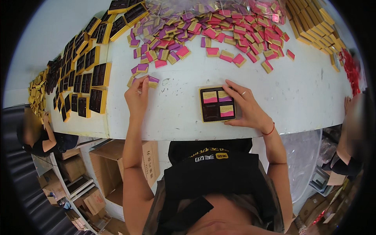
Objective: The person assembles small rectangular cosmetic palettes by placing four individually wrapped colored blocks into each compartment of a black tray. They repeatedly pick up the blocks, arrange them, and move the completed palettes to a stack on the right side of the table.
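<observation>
A small square gold-edged tray (206,116) with a dark insert lies on the white table in front of me. Three of its four pockets hold wrapped squares, two pink and one purple; the lower left pocket shows dark. My right hand (246,107) rests on the tray's right side and top edge, fingers spread over it. My left hand (137,96) is further left, fingertips pinched on a purple-and-gold wrapped square (153,81) near a few loose ones.
A big heap of pink and purple wrapped squares (219,27) covers the far table. Dark tray inserts with gold edges (90,66) lie in rows at left. Gold boxes (313,23) are stacked at far right. Other people work at both sides. Cardboard boxes (113,164) stand below.
</observation>
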### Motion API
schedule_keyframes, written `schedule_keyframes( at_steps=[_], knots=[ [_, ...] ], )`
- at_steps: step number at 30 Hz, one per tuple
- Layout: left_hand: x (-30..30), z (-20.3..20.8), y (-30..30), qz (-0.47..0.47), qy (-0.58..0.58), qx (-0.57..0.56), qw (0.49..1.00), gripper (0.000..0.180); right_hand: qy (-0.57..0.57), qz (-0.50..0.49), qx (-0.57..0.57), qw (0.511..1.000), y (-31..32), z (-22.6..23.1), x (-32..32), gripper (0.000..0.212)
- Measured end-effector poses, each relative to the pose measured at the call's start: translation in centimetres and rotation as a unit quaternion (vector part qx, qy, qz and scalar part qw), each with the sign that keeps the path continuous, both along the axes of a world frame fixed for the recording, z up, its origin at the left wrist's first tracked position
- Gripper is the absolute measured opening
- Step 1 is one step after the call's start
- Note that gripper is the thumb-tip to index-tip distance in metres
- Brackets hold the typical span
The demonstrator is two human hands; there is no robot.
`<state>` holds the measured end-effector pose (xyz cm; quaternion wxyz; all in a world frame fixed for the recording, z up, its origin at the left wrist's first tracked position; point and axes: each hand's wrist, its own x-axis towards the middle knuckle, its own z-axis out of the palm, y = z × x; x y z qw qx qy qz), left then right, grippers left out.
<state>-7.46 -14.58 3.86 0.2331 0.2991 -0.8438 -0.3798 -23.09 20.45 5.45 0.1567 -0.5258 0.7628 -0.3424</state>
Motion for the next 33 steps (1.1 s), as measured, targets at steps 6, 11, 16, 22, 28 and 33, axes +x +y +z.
schedule_keyframes(
  at_steps=[6,11,16,22,28,33],
  knots=[
    [-1.4,3.3,4.8,-0.185,0.084,0.302,0.932,0.011,-0.007,-0.031,-0.123,0.992,-0.5,1.3,-0.4,0.113],
    [-4.2,4.8,9.3,-0.452,0.006,-0.088,0.888,0.011,0.021,0.066,-0.028,0.997,-2.6,3.2,0.0,0.121],
    [-6.5,4.4,10.8,-0.593,0.003,-0.21,0.777,0.015,0.03,0.034,0.018,0.999,-1.7,2.0,0.4,0.122],
    [-7.4,4.7,11.1,-0.591,0.021,-0.16,0.791,0.027,-0.028,0.017,-0.054,0.998,-1.2,-0.1,0.6,0.122],
    [-2.3,0.7,12.6,-0.458,0.122,-0.232,0.85,0.042,-0.017,0.027,-0.047,0.998,-0.9,-0.2,0.1,0.125],
    [0.9,0.7,13.8,-0.434,0.039,-0.311,0.844,0.052,0.035,0.043,-0.081,0.995,-3.9,4.3,-3.2,0.106]
  ],
)
